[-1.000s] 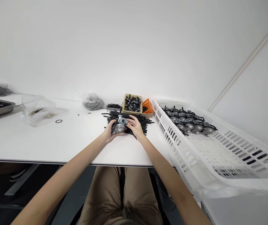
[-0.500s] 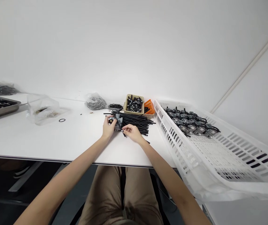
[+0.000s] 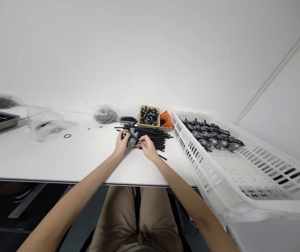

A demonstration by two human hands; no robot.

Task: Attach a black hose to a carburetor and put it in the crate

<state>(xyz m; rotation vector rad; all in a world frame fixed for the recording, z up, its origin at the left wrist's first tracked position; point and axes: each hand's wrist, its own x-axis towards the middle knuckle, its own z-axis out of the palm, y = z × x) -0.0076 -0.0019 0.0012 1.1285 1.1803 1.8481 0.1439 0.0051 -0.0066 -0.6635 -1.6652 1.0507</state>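
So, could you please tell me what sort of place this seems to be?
Probably a small-parts assembly bench: a white crate holds rows of finished metal assemblies, black tubes lie heaped on the white table, and both hands work a grey metal part.

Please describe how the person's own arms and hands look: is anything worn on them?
Both forearms are bare up to the bottom edge of the picture; no sleeves, gloves, watch or bracelet show. The left hand and the right hand are bare too. Some fingernails on the right hand look dark, perhaps polished, but they are too small to tell for certain. No rings can be made out.
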